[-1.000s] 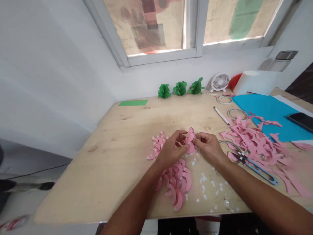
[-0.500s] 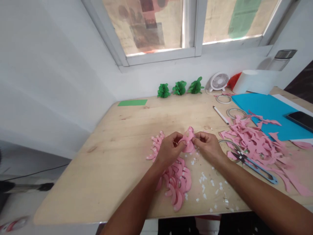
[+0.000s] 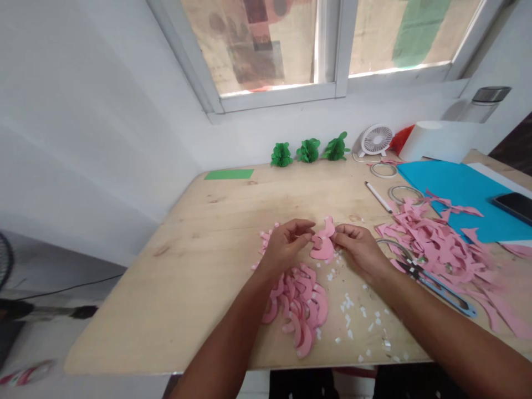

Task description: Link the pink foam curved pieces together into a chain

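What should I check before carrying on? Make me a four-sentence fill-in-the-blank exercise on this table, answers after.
1. The right hand pinches the edge of a ____ paper piece.
2. To the left of the white fan, the row of upright paper clusters numbers ____.
3. The flat paper strip near the table's far left corner is ____.
4. The small paper bits scattered between the forearms are ____.

Missing words: pink; three; green; white.
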Motion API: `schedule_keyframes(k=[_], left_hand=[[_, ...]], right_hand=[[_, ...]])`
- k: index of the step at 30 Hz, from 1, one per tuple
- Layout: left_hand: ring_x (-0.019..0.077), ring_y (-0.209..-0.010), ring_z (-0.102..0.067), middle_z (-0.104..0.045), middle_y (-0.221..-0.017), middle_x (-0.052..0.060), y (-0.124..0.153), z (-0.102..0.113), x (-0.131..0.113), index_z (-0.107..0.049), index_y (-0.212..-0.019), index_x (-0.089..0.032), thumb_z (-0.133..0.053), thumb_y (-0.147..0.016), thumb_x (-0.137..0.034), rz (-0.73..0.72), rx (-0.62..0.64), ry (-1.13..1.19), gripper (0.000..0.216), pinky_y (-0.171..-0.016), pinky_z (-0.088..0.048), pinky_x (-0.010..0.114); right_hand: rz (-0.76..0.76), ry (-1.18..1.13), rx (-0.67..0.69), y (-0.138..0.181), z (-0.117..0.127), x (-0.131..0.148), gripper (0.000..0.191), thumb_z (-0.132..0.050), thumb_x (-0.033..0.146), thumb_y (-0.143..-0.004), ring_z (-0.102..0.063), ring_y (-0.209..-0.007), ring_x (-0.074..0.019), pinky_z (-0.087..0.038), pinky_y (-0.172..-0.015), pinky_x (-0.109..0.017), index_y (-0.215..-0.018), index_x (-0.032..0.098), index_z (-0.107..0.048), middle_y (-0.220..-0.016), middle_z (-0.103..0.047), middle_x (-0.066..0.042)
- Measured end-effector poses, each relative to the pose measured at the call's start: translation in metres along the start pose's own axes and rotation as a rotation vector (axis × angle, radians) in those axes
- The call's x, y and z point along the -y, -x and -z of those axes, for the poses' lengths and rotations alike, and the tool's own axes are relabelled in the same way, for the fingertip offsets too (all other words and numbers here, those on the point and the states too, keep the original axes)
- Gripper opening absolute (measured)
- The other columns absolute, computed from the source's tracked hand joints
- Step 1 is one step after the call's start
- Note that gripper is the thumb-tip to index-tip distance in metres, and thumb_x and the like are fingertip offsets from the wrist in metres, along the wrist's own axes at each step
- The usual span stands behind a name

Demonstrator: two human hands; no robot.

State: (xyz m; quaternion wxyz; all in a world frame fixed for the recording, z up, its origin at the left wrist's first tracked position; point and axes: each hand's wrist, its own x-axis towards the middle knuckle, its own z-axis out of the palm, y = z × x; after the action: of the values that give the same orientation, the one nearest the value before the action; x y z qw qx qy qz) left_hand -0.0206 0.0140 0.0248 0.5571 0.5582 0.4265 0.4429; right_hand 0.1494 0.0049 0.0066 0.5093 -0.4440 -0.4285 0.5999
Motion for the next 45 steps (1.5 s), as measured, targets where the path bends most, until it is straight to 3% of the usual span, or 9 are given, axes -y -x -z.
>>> schedule_keyframes(k=[8, 17, 45], left_hand=[[0.0151, -0.074, -0.06, -0.066, -0.084, 0.007, 0.0017, 0.0007, -0.0028, -0.066, -0.089, -0.014, -0.068, -0.067, -0.026, -0.023, 0.193, 0.13, 0.025, -0.068, -0.048, 0.027], [0.0136, -0.071, -0.061, -0.065, -0.078, 0.004, 0.0044, -0.0024, -0.0033, -0.067, -0.084, -0.014, -0.068, -0.068, -0.023, -0.049, 0.139, 0.131, 0.018, -0.065, -0.049, 0.025], [0.0088, -0.059, -0.059, -0.063, -0.069, 0.001, 0.0042, -0.0032, -0.002, -0.063, -0.081, -0.011, -0.067, -0.068, -0.017, -0.004, 0.178, 0.247, 0.014, -0.06, -0.047, 0.021]], right_hand=[[-0.099, -0.144, 0.136, 0.0015, -0.0004, 0.0023, 0.014, -0.071, 0.028, -0.062, -0.049, -0.054, -0.0107, -0.038, -0.054, -0.023, -0.064, 0.015, -0.064, -0.06, -0.059, -0.001], [-0.153, -0.246, 0.199, 0.0039, -0.0018, 0.0045, 0.009, -0.071, 0.023, -0.065, -0.051, -0.052, -0.0102, -0.042, -0.058, -0.024, -0.068, 0.015, -0.067, -0.059, -0.061, -0.001], [-0.125, -0.253, 0.216, 0.0045, 0.0002, 0.0, 0.005, -0.069, 0.019, -0.069, -0.051, -0.056, -0.008, -0.039, -0.057, -0.02, -0.071, 0.015, -0.069, -0.062, -0.062, 0.0]])
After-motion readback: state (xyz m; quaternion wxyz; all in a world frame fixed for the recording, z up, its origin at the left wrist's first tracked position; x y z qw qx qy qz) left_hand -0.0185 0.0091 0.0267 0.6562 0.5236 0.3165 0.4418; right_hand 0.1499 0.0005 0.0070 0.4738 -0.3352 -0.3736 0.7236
